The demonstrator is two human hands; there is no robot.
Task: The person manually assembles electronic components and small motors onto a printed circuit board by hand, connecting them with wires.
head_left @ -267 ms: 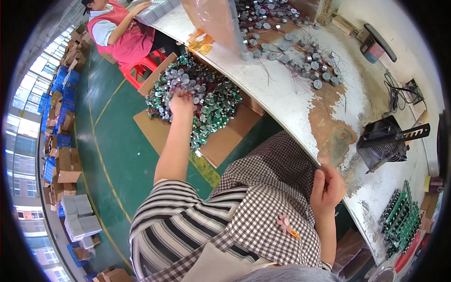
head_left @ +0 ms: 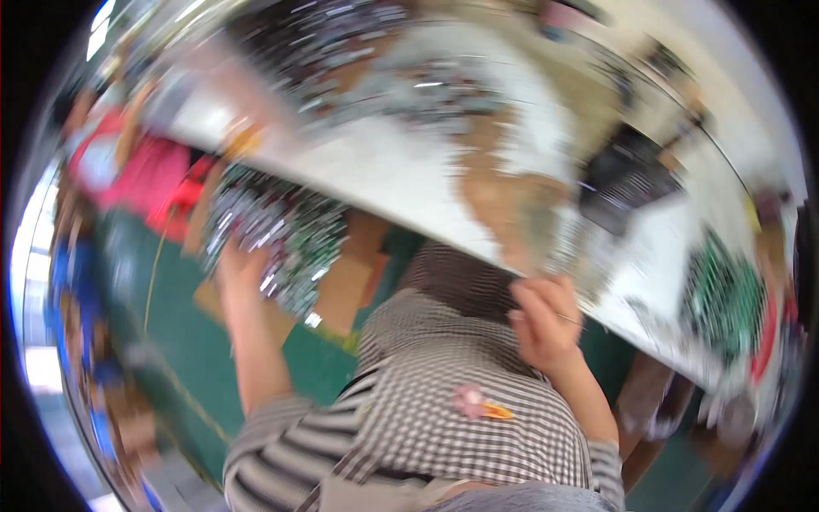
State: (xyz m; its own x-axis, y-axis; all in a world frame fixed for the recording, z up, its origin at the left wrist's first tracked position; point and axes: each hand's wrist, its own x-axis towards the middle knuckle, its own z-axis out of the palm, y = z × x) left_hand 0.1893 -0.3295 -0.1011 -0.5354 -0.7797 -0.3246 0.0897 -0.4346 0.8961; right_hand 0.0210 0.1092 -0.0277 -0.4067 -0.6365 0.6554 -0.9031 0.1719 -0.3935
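My left hand (head_left: 241,260) reaches into a cardboard box (head_left: 341,299) on the left, at the near side of a pile of small parts (head_left: 286,230). The pile mixes silvery round pieces with little green circuit boards. Motion smears the fingers, so what they hold, if anything, does not show. My right hand (head_left: 546,320) is at the front edge of the white worktable (head_left: 384,162), its fingers curled in beside the thumb. A thin line shows by these fingers; whether it is a wire is unclear.
More round metal parts (head_left: 341,60) lie heaped at the back of the table. A black fan-like device (head_left: 627,179) stands at the right, with green circuit boards (head_left: 725,299) nearer me. A co-worker in a pink vest (head_left: 136,171) sits at far left.
The view has swung, so the table, box and co-worker sit further left and the picture is blurred. My left hand remains at the box and my right hand at the table edge.
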